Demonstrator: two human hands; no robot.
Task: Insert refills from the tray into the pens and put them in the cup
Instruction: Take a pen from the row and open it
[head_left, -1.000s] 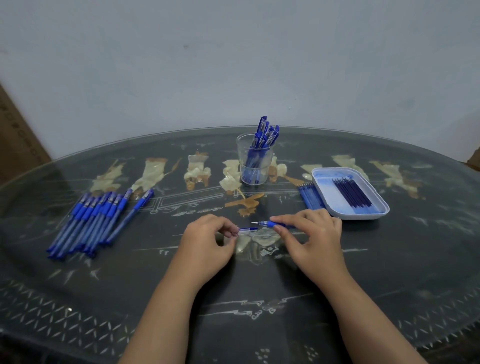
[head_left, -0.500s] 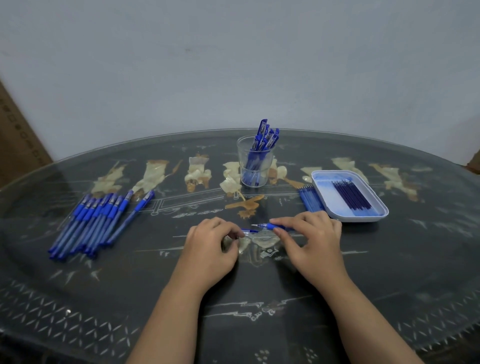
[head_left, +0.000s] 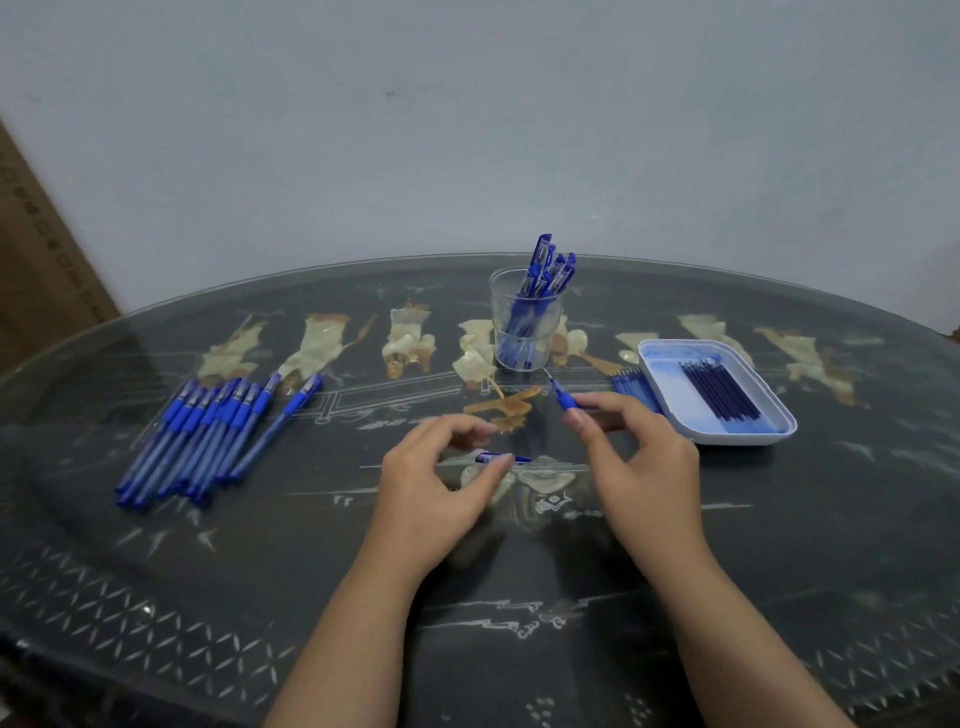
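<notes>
My right hand (head_left: 641, 467) grips a blue pen (head_left: 563, 399) near its tip, which points up and left toward the cup; the barrel is hidden in my hand. My left hand (head_left: 434, 488) pinches a small blue pen cap (head_left: 501, 458) just above the table. The clear cup (head_left: 524, 332) stands behind my hands with several blue pens in it. To the right, a white tray (head_left: 670, 395) holds several dark blue refills (head_left: 719, 389). A row of several blue pens (head_left: 218, 431) lies on the left.
A small bundle of blue pieces (head_left: 631, 387) lies against the tray's left side. The dark glass-topped table (head_left: 519, 597) has pale inlay figures. A brown cardboard box (head_left: 36, 260) stands at the far left by the wall.
My hands have come apart. The pen and its cap, held together before, are separate; my right hand carried the pen up and to the right, the left keeps the cap.
</notes>
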